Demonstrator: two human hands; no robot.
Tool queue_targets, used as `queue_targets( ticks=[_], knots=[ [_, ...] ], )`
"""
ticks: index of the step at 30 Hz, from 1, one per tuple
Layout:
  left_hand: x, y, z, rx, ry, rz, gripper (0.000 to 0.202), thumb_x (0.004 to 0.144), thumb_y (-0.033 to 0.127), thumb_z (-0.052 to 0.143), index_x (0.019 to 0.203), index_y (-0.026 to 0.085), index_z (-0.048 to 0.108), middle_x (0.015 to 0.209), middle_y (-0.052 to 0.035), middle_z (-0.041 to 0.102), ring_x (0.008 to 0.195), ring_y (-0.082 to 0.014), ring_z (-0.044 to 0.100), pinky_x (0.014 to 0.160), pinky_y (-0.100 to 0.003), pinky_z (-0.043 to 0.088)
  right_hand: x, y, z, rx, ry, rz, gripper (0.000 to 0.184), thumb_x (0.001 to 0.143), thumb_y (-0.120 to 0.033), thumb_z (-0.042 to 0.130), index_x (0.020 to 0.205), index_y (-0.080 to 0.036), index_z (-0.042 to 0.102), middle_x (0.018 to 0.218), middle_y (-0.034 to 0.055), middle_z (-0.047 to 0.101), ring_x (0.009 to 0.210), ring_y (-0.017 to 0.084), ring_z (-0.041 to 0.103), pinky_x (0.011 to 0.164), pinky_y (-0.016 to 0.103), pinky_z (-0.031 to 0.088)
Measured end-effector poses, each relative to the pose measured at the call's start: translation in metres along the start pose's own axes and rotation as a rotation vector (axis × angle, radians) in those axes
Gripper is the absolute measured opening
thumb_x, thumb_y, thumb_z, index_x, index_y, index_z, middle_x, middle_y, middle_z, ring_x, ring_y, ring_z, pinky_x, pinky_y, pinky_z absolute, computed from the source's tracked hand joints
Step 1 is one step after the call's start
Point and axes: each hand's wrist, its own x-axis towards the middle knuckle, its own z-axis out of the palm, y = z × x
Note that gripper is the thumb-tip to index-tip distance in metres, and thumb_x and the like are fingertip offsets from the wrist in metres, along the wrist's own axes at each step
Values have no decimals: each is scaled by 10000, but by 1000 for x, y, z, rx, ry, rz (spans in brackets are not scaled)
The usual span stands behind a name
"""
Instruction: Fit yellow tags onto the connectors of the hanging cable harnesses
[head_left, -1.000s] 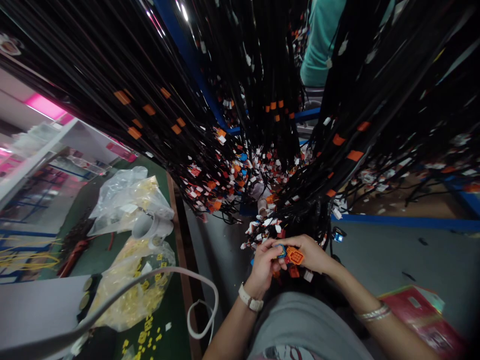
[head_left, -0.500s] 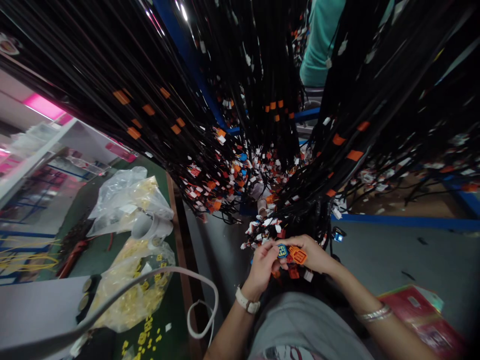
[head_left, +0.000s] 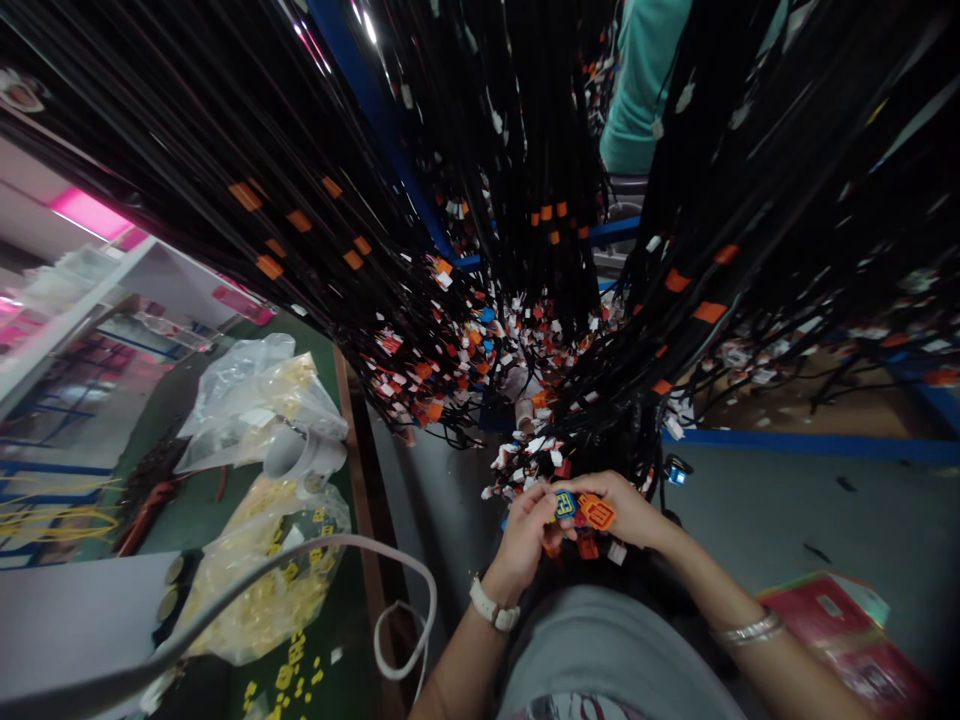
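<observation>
My left hand [head_left: 527,528] is closed on a blue connector [head_left: 565,503] with a yellow insert, its face turned up toward me. Beside it, my right hand [head_left: 621,503] has its fingers round an orange connector [head_left: 600,514]. The two connectors sit close side by side; whether they touch, I cannot tell. Below my fingers hang red connectors [head_left: 587,545] and a small white one [head_left: 616,552]. Just beyond my hands lies a cluster of white connectors [head_left: 536,450] on the ends of black wire harnesses [head_left: 555,130]. The wires behind the held connectors are hidden by my hands.
At left, a green-topped bench [head_left: 341,600] bears plastic bags of yellow parts [head_left: 255,570], a white cup [head_left: 300,455] and loose yellow pieces. A grey hose [head_left: 360,540] loops over its edge. A blue frame [head_left: 787,440] and red folders [head_left: 825,625] are at right. A person in a teal top [head_left: 637,100] stands beyond.
Both hands stay nearly in place with the same connectors. The blue connector has turned slightly in my left fingers.
</observation>
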Motion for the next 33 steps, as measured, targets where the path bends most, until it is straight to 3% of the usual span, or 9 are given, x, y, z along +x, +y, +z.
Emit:
queue_targets(
  ticks=[4,9,18,24,29,33],
  knots=[
    [0,-4,1,-27,5,5,338,719,391,687,866,160,489,586,44,514,459,-49,468,400,-144,265,1,0,1,-23,8,-19,372,726,-198,621,1090,-235,685,999,47,733,875,219,680,780,277,499],
    [0,-4,5,-8,22,27,343,714,393,690,822,176,448,562,61,485,466,-49,459,434,-148,288,1,-2,1,-21,3,-18,377,724,-208,631,1097,-231,681,982,42,738,831,210,686,763,282,507],
    [0,-5,17,201,170,143,296,716,394,668,747,173,473,593,60,448,472,-43,416,454,-161,354,-1,0,-1,-16,-8,-15,366,749,-217,611,1109,-229,675,969,50,739,833,205,681,765,281,505],
    [-1,-3,16,-27,154,39,315,675,386,692,761,177,472,591,71,440,454,-39,413,443,-158,377,1,-3,1,-66,20,-13,374,723,-237,642,1094,-234,683,933,46,746,785,207,682,758,283,503],
    [0,-2,17,-76,133,42,324,664,347,718,741,174,455,626,67,452,456,-32,421,435,-157,382,-1,-2,1,30,3,-8,408,722,-255,650,1128,-209,662,991,55,735,856,227,680,748,285,514],
    [0,-8,13,-152,115,-2,399,672,449,721,850,168,501,606,61,462,463,-34,428,431,-144,339,-1,-3,1,67,22,-15,401,723,-221,645,1124,-217,664,1024,54,726,898,234,677,785,307,511]
  ],
)
